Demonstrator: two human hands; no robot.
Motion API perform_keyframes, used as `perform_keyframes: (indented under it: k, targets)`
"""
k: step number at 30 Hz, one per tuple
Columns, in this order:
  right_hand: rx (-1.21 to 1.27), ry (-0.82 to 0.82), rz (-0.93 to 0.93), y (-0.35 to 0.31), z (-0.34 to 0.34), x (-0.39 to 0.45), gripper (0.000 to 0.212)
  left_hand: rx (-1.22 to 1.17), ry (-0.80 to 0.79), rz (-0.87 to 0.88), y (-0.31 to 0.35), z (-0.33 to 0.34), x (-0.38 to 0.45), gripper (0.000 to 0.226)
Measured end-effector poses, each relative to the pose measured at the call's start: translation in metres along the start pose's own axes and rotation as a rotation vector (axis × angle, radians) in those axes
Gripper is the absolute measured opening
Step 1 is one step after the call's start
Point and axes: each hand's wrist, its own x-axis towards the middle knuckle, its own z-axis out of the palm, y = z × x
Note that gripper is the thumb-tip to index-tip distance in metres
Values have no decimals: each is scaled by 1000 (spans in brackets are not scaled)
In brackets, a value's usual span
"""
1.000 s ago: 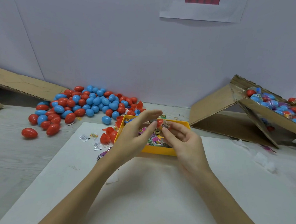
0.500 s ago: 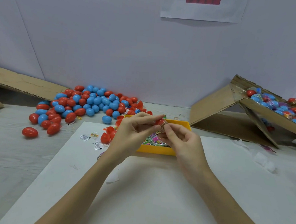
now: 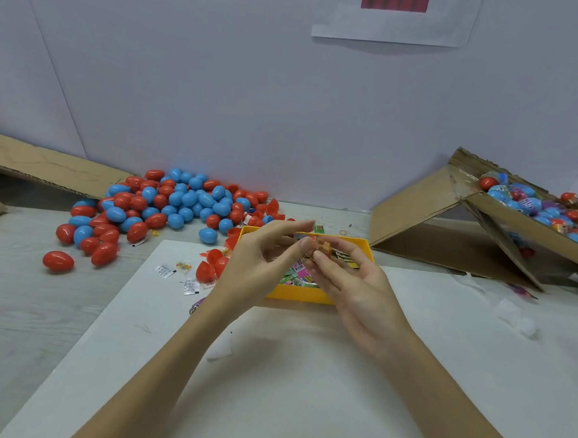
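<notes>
Both hands meet above a yellow tray (image 3: 296,295) of small colourful packets at the middle of a white board (image 3: 288,371). My right hand (image 3: 354,287) pinches a small orange wrapped item (image 3: 323,246) between thumb and fingers. My left hand (image 3: 261,261) touches the same item with its thumb and forefinger tips, the other fingers stretched out. The item is largely hidden by fingertips.
A heap of red and blue plastic eggs (image 3: 166,208) lies at the back left, one red egg (image 3: 58,261) apart. Open red egg halves (image 3: 210,268) and small paper slips (image 3: 166,271) lie left of the tray. A tilted cardboard box (image 3: 517,226) with wrapped eggs stands right.
My left hand closed in on the item held by my right hand, then its fingers spread out again. The right hand stayed over the tray with the item.
</notes>
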Motion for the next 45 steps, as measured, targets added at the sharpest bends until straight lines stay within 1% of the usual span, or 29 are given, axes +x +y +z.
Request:
perform_keyframes:
  k: [2, 3, 5, 8, 11, 13, 16, 17, 18, 20, 21, 23, 24, 25, 27, 29, 30, 32, 34, 36, 39, 41, 43, 45]
  targets:
    - [-286, 31, -145, 1, -1, -2, 31, -27, 22, -74, 0, 1, 0, 28]
    - [-365, 28, -185, 1, -2, -1, 31, -26, 37, -86, -1, 1, 0, 23]
    - [-363, 8, -188, 2, -3, 0, 34, -33, 50, -105, -3, 0, 0, 21]
    - [-232, 40, -103, 2, -1, 2, 28, -53, 15, -98, -2, -4, 0, 28]
    - [-381, 66, -117, 3, -3, 2, 23, -9, -38, -33, 0, -3, -1, 29]
    - [-438, 82, -142, 1, -4, 2, 20, 26, -55, -20, 0, -2, -1, 30]
    - [-454, 118, -114, -4, -8, 5, 22, 141, 5, -8, -2, -4, 1, 27]
    - [-419, 122, -73, -8, -10, 8, 23, 201, 50, -5, -4, -6, 1, 23]
    - [-331, 118, -13, -15, -14, 12, 25, 254, 98, -19, -6, -8, 2, 19]
    - [-39, 87, 95, -44, -21, 25, 26, 293, 179, -86, -9, -13, 3, 14]
    - [130, 78, 100, -64, -27, 33, 26, 299, 202, -112, -11, -15, 4, 14]
    - [433, 111, -5, -107, -41, 51, 27, 322, 229, -138, -14, -20, 5, 14]
    - [516, 148, -75, -127, -48, 58, 30, 326, 239, -143, -14, -21, 5, 13]
    - [546, 181, -120, -141, -55, 63, 33, 327, 249, -144, -15, -22, 5, 12]
    - [494, 211, -106, -153, -68, 69, 34, 352, 264, -139, -17, -23, 6, 11]
    - [370, 189, -42, -143, -75, 70, 29, 380, 271, -142, -22, -24, 7, 11]
    - [329, 169, -9, -131, -76, 69, 26, 391, 275, -141, -24, -25, 7, 11]
    - [337, 132, 76, -103, -73, 65, 21, 427, 285, -134, -29, -28, 7, 11]
    - [366, 76, 166, -72, -67, 60, 22, 486, 299, -133, -33, -33, 8, 11]
    - [344, 25, 252, -44, -58, 55, 22, 555, 328, -131, -36, -38, 8, 12]
    - [272, -4, 284, -16, -51, 52, 24, 624, 427, -146, -42, -47, 8, 10]
    - [286, -2, 254, -11, -51, 52, 28, 643, 539, -206, -50, -57, 9, 12]
    - [320, 1, 241, -11, -52, 53, 28, 682, 619, -312, -60, -72, 16, 18]
    - [317, 7, 239, -11, -53, 53, 28, 814, 602, -431, -69, -90, 28, 28]
